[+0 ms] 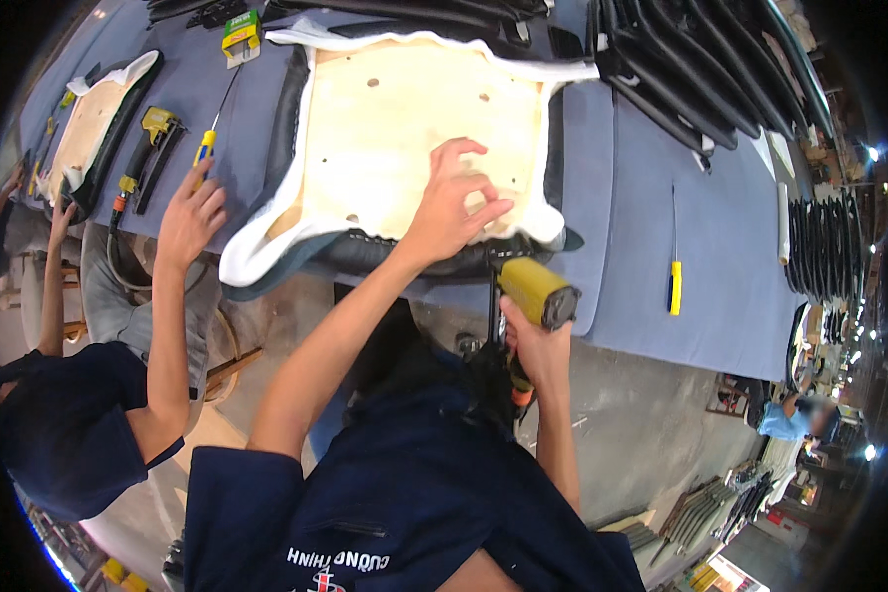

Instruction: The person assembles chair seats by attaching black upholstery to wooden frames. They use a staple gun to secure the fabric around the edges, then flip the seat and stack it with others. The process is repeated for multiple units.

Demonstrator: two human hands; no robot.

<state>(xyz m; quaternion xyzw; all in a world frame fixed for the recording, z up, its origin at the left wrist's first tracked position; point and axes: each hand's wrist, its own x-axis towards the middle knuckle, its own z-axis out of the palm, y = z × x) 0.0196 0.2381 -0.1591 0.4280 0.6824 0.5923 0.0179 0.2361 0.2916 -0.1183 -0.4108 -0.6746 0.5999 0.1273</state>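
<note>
A seat panel lies upside down on the table in front of me, its pale wooden board [405, 128] facing up. White padding [266, 232] and a black cover [365, 252] wrap round the board's edges, with a row of staples along the near edge. Over the near right part of the board hovers my left hand [454, 202], fingers bent and apart, holding nothing. My right hand [538, 345] grips a yellow and black staple gun [533, 291], its nose at the panel's near edge close to the right corner.
A yellow-handled screwdriver [675, 286] lies to the right. Stacked black covers [701, 69] fill the back right. On the left, a co-worker's hand [192, 217] touches another screwdriver [205, 148], beside a second staple gun [153, 148] and a smaller panel [89, 128].
</note>
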